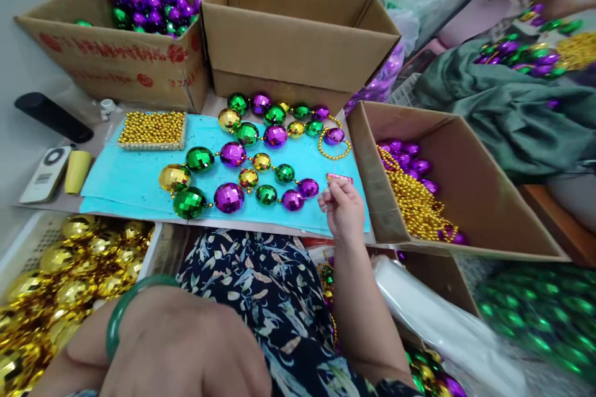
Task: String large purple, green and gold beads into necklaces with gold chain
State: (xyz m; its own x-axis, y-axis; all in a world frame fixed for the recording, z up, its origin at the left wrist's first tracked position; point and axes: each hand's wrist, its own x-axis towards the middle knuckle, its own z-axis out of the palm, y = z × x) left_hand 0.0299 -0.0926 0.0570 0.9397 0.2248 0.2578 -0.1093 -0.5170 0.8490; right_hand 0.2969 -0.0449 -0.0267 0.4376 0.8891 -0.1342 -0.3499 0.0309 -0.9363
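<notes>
Pale blue cloth [116,183] covers most of the table [69,201], cardboard boxes standing along its far side. At the far left, a white basket [32,232] of gold balls [58,257] sits beside the near edge. Next, in the foreground, the left hand [186,347] shows its back to the viewer, close and slightly blurred; its fingers are hidden, so its grip and any contents cannot be told. Beyond it, a shallow tray [139,146] of small gold beads [153,127] rests on the cloth. Centrally lies the near bead strand [248,180], of green, purple and gold, doubled back on itself, its long axis running left to right; larger beads form the left bend and smaller purple ones the right end. The far bead strand [275,136] lies roughly parallel behind it. Governing relation: the near strand's right end lies just left of the right hand [345,208], apart from it, and that hand is judged the nearer. Its grip is narrow, thumb and fingertips drawn together; whether a thin thread is held cannot be determined. Just beyond its knuckles lies a small pink strip [339,177]. At right, an open box [488,180] contains gold bead chains [414,201].
</notes>
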